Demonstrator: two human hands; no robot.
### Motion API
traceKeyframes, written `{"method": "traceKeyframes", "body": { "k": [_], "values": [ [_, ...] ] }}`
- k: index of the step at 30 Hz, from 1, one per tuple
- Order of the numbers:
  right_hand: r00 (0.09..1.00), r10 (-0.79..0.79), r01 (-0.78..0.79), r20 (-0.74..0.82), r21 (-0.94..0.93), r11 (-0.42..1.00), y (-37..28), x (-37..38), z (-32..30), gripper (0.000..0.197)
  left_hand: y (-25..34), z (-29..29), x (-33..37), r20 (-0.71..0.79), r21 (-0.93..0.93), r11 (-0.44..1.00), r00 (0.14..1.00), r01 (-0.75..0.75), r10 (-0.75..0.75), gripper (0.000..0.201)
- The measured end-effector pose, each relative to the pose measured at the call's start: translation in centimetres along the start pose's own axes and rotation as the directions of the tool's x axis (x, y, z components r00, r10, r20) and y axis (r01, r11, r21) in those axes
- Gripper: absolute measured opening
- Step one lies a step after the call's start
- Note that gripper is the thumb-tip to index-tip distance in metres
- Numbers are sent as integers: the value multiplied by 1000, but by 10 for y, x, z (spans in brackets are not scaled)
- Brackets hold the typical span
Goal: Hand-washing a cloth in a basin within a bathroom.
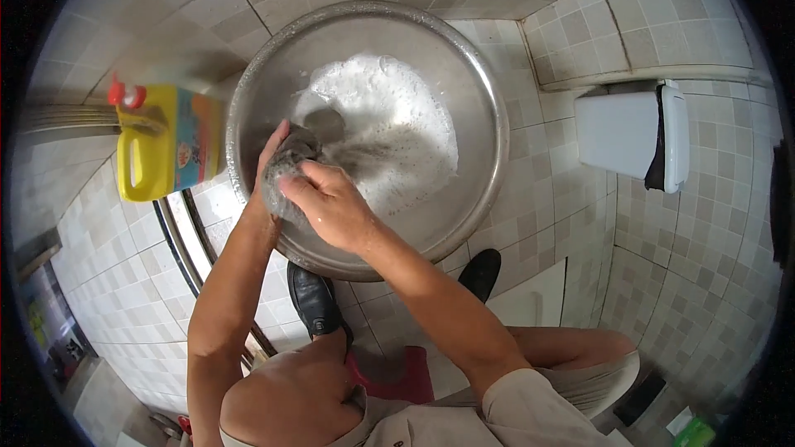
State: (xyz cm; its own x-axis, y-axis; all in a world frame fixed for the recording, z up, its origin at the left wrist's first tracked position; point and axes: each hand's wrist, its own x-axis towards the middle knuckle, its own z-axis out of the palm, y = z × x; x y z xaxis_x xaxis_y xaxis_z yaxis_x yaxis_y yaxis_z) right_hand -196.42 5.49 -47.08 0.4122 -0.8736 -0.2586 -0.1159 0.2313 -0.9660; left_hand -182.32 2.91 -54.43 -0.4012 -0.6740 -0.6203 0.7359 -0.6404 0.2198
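Observation:
A large round metal basin stands on the tiled floor in front of me. White suds float on the water in it. Both my hands are over the basin's near left side, gripping a wet, dark grey cloth bunched between them. My left hand is wrapped round the cloth from the left, its fingers partly covered. From the right, my right hand presses on it with bent fingers and thumb. What kind of cloth it is, I cannot make out.
Left of the basin is a yellow jug with a red cap, beside a metal door track. A white bin stands at the right wall. Under me are a red stool and my black shoes.

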Motion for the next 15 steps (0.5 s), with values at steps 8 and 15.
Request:
{"method": "traceKeyframes", "body": {
  "k": [8,15],
  "values": [
    [957,-134,98,-257,-146,984,5,5,14,33,-25,-17,9,290,17,985,944,-171,158,27],
    [938,36,-258,-346,-622,740,72,14,-40,25,-34,44,-15,-267,271,961,963,52,23,42]
  ]
}}
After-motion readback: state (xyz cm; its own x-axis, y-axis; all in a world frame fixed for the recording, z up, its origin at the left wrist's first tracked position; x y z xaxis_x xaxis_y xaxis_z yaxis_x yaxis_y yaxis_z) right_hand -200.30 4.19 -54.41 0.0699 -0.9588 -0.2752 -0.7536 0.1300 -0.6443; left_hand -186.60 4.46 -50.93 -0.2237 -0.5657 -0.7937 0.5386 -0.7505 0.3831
